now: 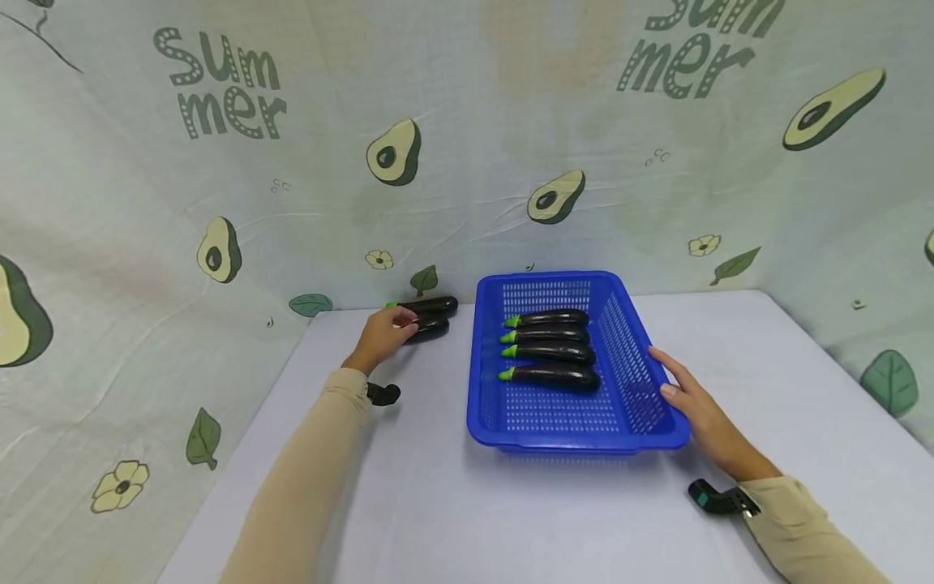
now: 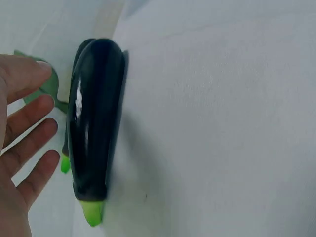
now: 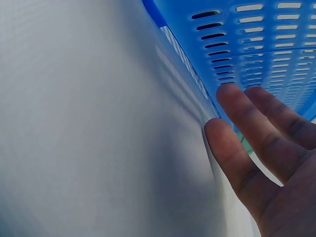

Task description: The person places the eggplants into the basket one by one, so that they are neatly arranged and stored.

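Two dark eggplants lie side by side at the far left of the table: the rear eggplant [image 1: 438, 306] and the front eggplant [image 2: 96, 118], each with a green stem end. My left hand [image 1: 384, 334] is over their stem ends; in the left wrist view its fingers [image 2: 32, 118] are spread, with a gap to the front eggplant. A blue perforated basket [image 1: 485, 405] holds several eggplants [image 1: 550, 352] in a row, stems leftward. At the basket's right side, my right hand [image 1: 696, 410] touches the rim, its fairly straight fingers [image 3: 247, 123] along the outer wall.
A white cloth-covered table [image 1: 409, 487] carries everything. Behind and at the sides hangs a printed curtain [image 1: 467, 97] with avocados and leaves, close to the rear eggplant and the basket's back. Black wrist straps [image 1: 383, 394] show at both sleeves.
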Available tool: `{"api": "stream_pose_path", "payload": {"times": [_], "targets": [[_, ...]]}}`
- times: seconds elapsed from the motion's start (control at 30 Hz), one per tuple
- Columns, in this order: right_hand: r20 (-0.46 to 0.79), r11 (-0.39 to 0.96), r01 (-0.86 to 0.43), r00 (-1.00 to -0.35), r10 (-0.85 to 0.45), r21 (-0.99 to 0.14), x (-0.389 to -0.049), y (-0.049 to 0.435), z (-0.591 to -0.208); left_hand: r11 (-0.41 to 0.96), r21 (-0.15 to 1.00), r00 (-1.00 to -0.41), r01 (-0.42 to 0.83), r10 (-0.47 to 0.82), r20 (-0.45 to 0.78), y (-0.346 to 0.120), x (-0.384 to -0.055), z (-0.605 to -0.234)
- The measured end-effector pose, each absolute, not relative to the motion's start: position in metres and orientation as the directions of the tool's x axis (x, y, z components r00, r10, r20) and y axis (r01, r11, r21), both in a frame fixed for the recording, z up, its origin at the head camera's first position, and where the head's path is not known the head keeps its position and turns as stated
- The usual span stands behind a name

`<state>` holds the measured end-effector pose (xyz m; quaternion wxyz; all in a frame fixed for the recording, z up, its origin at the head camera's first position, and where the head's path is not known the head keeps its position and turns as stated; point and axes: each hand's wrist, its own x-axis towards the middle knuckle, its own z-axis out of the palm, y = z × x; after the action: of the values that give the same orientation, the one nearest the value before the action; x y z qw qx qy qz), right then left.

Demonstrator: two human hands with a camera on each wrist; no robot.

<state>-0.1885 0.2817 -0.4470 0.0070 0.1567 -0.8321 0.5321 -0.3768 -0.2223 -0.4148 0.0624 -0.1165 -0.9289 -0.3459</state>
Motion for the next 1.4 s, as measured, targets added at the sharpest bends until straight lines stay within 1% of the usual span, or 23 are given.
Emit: {"api": "stream_pose_path", "payload": {"times": [0.3,0.47,0.57,0.67,0.77,1.17,1.4], "targets": [[0.170,0.394,-0.260,-0.954,-0.248,-0.881,-0.189,0.282,-0.448,0.705,0.666,-0.969,0.242,0.144,0.200,-0.231,-0.377,-0.419],[0.176,0.382,-0.265,-0.951,-0.254,-0.885,-0.189,0.283,-0.448,0.681,0.700,-0.976,0.217,0.138,0.169,-0.234,-0.378,-0.422],[0.170,0.382,-0.258,-0.953,-0.250,-0.887,-0.186,0.283,-0.448,0.689,0.699,-0.981,0.194,0.140,0.134,-0.236,-0.380,-0.426],[0.157,0.397,-0.246,-0.957,-0.244,-0.884,-0.185,0.283,-0.447,0.717,0.678,-0.986,0.161,0.142,0.084,-0.238,-0.384,-0.430],[0.158,0.381,-0.243,-0.958,-0.241,-0.892,-0.185,0.283,-0.447,0.744,0.652,-0.988,0.144,0.141,0.057,-0.239,-0.385,-0.432],[0.159,0.350,-0.239,-0.957,-0.242,-0.906,-0.188,0.278,-0.449,0.811,0.561,-0.986,0.168,0.139,0.093,-0.241,-0.390,-0.438],[0.172,0.388,-0.263,-0.952,-0.254,-0.883,-0.188,0.281,-0.447,0.824,0.541,-0.986,0.167,0.139,0.092,-0.234,-0.385,-0.434]]}}
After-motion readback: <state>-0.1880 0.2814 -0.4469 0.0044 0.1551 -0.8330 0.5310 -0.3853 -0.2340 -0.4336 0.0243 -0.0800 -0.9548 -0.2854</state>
